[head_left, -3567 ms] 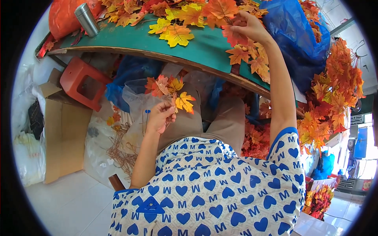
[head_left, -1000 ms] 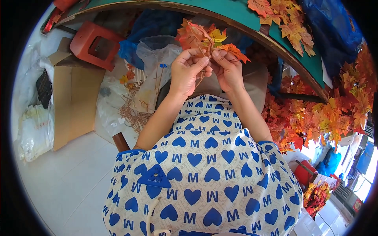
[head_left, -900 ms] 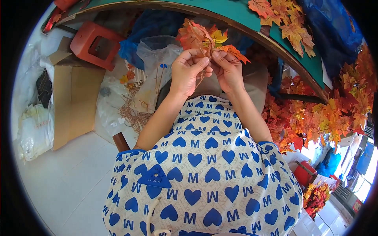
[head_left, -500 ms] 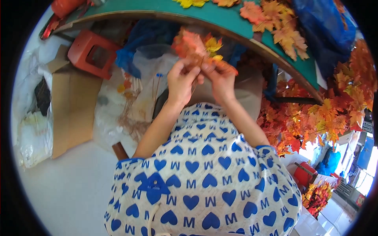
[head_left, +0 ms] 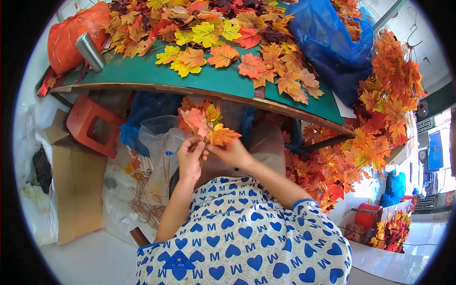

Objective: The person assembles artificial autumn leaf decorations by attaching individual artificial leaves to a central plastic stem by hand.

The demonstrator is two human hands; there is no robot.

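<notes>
Loose leaves lie on the surface. A metal flask stands at its left end, a plastic bag at its right, a stool below its left edge.

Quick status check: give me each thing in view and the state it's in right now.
left hand: pinching the leaf bunch
right hand: gripping the bunch from the other side
leaf bunch: held below the table edge
loose leaves: scattered on the green table
metal flask: lying tilted
blue bag: open, slumped
red stool: tipped over

Head-worn fisheye, looking steeply down
</notes>
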